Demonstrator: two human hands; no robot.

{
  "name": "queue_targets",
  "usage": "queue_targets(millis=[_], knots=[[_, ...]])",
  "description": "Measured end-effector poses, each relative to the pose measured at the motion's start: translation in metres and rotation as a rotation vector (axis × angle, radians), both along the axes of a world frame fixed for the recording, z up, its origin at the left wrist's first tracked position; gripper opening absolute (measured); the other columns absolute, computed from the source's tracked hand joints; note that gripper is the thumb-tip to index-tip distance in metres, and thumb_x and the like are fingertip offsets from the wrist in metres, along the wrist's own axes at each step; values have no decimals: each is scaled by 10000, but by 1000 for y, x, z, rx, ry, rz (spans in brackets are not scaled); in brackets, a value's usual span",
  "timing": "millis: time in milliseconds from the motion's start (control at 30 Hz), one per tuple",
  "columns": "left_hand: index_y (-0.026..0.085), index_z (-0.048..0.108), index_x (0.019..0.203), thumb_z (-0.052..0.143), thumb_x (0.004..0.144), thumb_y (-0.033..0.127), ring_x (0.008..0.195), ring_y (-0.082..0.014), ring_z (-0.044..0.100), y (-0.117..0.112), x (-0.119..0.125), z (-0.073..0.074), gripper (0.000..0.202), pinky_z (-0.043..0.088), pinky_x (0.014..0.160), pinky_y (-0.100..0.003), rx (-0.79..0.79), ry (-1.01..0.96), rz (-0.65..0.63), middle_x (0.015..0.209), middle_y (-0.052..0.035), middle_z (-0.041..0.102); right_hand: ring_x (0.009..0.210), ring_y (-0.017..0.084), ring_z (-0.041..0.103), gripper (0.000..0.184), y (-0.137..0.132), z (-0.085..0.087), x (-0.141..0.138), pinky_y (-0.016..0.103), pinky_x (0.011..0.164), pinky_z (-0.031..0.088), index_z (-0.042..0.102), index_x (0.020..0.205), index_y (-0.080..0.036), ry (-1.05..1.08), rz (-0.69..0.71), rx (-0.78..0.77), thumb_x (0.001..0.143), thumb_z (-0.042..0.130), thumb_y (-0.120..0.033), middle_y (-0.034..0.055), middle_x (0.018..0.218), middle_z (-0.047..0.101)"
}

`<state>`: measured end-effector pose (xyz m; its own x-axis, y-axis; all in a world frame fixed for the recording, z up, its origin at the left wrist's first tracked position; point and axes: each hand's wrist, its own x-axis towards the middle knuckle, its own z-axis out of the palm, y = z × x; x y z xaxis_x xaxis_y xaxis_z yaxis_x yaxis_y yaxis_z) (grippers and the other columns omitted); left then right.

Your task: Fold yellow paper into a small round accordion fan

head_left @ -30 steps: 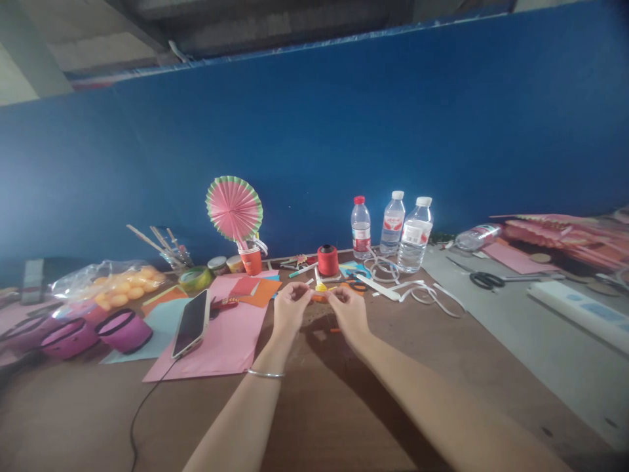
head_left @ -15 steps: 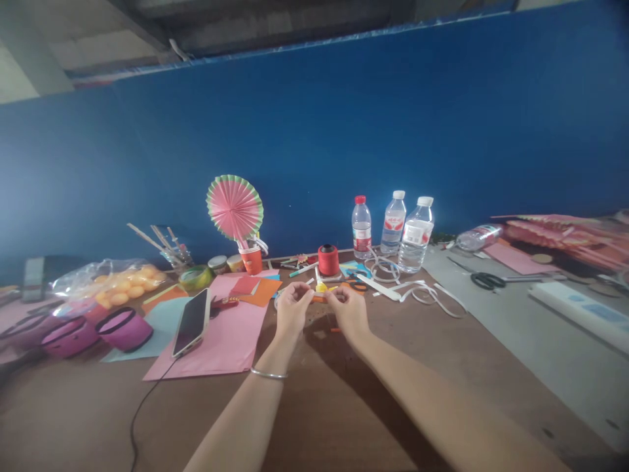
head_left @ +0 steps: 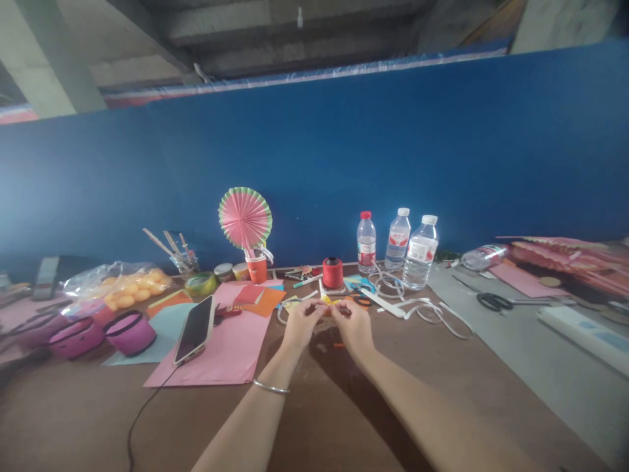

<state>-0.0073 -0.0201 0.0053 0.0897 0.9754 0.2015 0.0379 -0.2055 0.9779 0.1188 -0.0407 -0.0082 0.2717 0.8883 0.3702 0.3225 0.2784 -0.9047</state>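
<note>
My left hand (head_left: pixel 301 322), with a silver bangle on the wrist, and my right hand (head_left: pixel 354 326) meet above the brown table. Thumb and fingers of both are pinched on a small orange strip (head_left: pixel 327 313), mostly covered by the fingertips. Just beyond the fingertips lies something small and yellow (head_left: pixel 330 301), partly hidden. A spool of red thread (head_left: pixel 333 273) stands behind it. Another short orange piece (head_left: pixel 339 345) rests on the table below my hands. Scissors with blue-and-orange handles (head_left: pixel 362 299) lie beyond my right hand.
Three water bottles (head_left: pixel 421 255) stand at the back right, near curled white strips (head_left: pixel 435 313). A phone (head_left: pixel 195 331) leans over pink paper (head_left: pixel 230 360) at left. A pleated round fan (head_left: pixel 244 218) stands in a red cup (head_left: pixel 256 269). Black scissors (head_left: pixel 494 301) lie right.
The camera view has tilted up, so the scene sits lower in the picture. My hands have drawn slightly closer together, and less of the orange strip shows between them.
</note>
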Motion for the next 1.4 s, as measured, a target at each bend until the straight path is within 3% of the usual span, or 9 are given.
queue_targets(millis=[233,633,1067,1400], knots=[[165,680,747,576,680,334,716,-181,614,2,-2,-6,210,500,637,-284,7,-2,27,769,-51,670,689,186,610,269,-1,0,-2,269,657,435,613,754,-170,25,35,14,745,491,-410,55,747,671],[146,640,608,602,659,321,565,-125,536,-2,1,-8,187,440,562,-227,71,-35,109,574,-3,592,659,195,606,313,0,-1,-2,274,630,420,630,747,-156,3,38,-20,752,454,-415,64,725,676],[148,603,617,612,656,326,603,-119,544,-3,8,-8,183,455,617,-240,-10,-192,-1,592,3,574,654,187,607,287,0,-2,-2,262,617,420,618,744,-170,23,28,-27,752,463,-412,48,709,671],[144,621,633,620,647,294,663,-137,562,-2,7,-9,150,452,663,-255,-1,-224,-15,660,-18,605,675,194,610,313,-1,0,-1,275,645,424,625,759,-160,10,34,-29,756,455,-424,64,737,675]])
